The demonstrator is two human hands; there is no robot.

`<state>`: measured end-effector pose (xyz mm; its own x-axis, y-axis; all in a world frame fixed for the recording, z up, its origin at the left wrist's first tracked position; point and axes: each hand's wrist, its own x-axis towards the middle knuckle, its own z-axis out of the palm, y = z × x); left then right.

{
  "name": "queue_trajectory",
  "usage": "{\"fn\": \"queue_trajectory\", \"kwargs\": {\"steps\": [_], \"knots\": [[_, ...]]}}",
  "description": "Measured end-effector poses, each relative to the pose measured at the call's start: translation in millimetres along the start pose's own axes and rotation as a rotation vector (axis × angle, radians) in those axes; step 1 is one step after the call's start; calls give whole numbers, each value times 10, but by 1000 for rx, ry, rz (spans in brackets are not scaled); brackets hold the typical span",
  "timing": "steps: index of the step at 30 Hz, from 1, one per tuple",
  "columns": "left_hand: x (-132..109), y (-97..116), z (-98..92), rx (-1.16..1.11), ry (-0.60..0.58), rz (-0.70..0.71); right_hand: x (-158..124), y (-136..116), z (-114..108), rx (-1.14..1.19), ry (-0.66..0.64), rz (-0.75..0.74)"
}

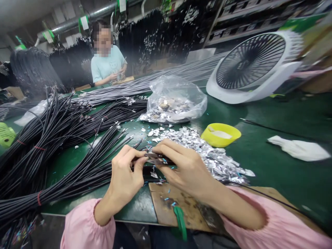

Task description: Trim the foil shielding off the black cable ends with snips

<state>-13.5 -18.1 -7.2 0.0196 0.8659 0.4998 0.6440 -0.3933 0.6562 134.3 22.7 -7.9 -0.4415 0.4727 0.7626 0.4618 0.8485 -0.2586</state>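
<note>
My left hand (127, 171) is closed, thumb and fingertips pinched on what looks like the end of a black cable, mostly hidden by the fingers. My right hand (185, 167) is closed around small snips (153, 159), whose metal blades point left to my left fingertips. Black cables (85, 180) lie in a bundle left of and behind my left hand, tied with a red band (39, 197). Just beyond my right hand is a heap of silvery foil scraps (215, 160). Bits of blue and white wire lie below the hands.
A clear plastic bag (178, 93) of scraps stands behind the heap. Right of it are a yellow bowl (220, 135) and a white fan (249, 69). A wooden board (166, 197) with a green-handled tool (180, 221) lies at the front edge. Another person (107, 65) sits across the table.
</note>
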Motion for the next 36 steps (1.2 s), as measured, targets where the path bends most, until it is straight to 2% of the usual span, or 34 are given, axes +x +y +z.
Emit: {"fn": "queue_trajectory", "kwargs": {"steps": [9, 12, 17, 19, 22, 27, 28, 30, 32, 33, 36], "knots": [[6, -21, -26, -5, 2, 27, -28, 63, -17, -22, -53, -87], [21, -22, -50, -43, -28, 19, 12, 68, -40, 175, -65, -13], [45, -10, -106, -201, -180, -82, 98, 64, -61, 661, -181, 200], [36, -1, -96, -240, -158, -127, 111, 24, -55, 618, -145, 220], [11, 9, -44, -249, -19, -151, 105, -55, -44, 432, -6, 255], [1, -4, -12, -289, 55, -115, 91, -34, -54, 666, -37, 487], [5, -13, -21, -301, 62, -118, 90, -7, -61, 686, 3, 533], [12, -31, -45, -323, 73, -133, 90, 39, -77, 630, 165, 590], [17, -45, -64, -339, 78, -150, 94, 50, -94, 492, 272, 534], [18, -48, -69, -342, 84, -151, 98, 40, -100, 423, 260, 463], [12, -46, -62, -332, 95, -138, 114, -15, -105, 330, 104, 204]]}}
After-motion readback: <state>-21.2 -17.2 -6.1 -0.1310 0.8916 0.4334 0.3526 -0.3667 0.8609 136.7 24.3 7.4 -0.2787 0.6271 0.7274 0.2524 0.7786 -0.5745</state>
